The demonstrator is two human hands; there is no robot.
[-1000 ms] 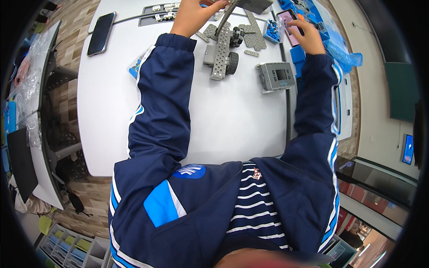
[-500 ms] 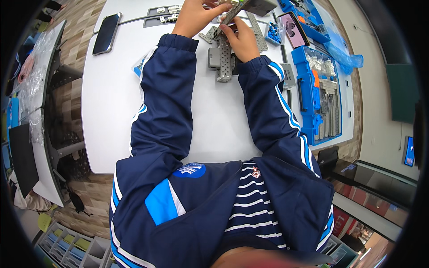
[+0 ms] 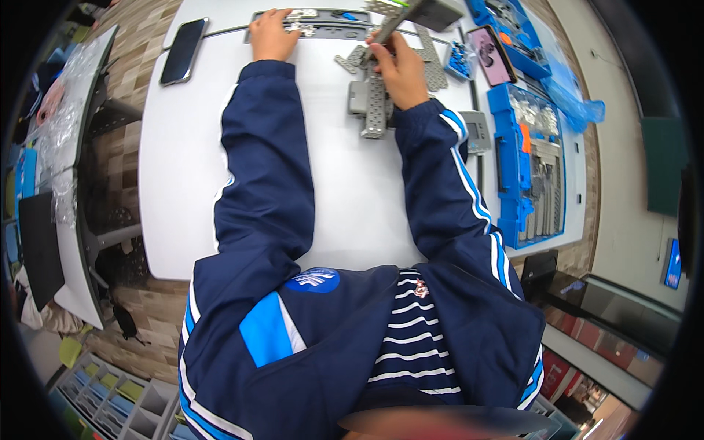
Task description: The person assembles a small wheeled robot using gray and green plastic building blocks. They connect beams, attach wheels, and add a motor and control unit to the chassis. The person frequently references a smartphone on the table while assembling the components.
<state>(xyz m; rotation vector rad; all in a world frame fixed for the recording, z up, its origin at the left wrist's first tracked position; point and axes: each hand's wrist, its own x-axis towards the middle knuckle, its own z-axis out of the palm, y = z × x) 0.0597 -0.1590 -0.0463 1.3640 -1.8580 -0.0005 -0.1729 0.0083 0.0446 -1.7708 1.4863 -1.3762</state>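
My right hand [image 3: 402, 72] is closed around a model built of grey perforated beams [image 3: 374, 110], its thumb and fingers pinching a slanted beam. A grey block [image 3: 438, 13] sits at the model's upper end, and its lower end rests on the white table. Away from the model, my left hand [image 3: 273, 37] reaches over a grey parts tray [image 3: 341, 32], fingers apart beside small white connectors [image 3: 306, 31]. Nothing shows in its grasp, though its fingertips are partly hidden. Loose grey perforated pieces [image 3: 350, 60] lie left of the model.
A dark phone [image 3: 184, 51] lies at the far left of the table [image 3: 183, 183]. To the right are a small box of blue pins [image 3: 459, 60], a phone with a lit screen [image 3: 491, 55], a grey controller with a screen [image 3: 475, 132] and an open blue parts case [image 3: 506, 165].
My left hand has let go of the model and moved left to the tray. My right hand keeps hold of the model. The view has shifted slightly.
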